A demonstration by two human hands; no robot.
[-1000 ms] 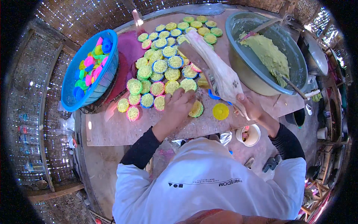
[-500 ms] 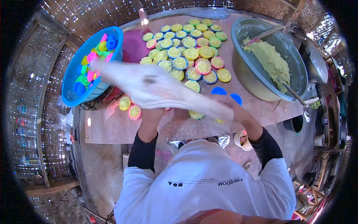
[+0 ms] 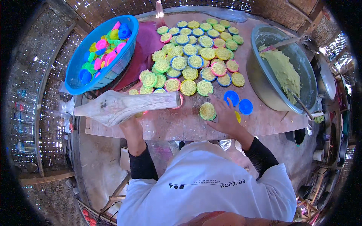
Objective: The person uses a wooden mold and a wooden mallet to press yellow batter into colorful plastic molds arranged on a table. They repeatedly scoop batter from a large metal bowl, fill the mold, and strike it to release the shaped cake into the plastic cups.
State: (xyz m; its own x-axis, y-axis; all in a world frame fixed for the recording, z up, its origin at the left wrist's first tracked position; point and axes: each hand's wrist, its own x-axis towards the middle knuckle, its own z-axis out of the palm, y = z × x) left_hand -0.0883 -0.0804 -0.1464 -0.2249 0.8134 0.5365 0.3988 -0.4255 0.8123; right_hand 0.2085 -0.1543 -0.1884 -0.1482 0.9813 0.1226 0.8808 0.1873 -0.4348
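Just left of the right hand (image 3: 227, 119), a filled mould (image 3: 207, 112).
That hand spreads open; the left hand (image 3: 132, 130) grasps a wooden tool (image 3: 120, 106), fingers hidden.

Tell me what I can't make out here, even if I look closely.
All in the head view:
- Fingers of the left hand: mostly hidden behind the wooden tool, so its exact grip is unclear.
- Part of the yellow dish: covered by the right hand.
- Bottom of the blue basket: buried under colourful cups.
- Floor of the basin beneath the dough: covered by it.
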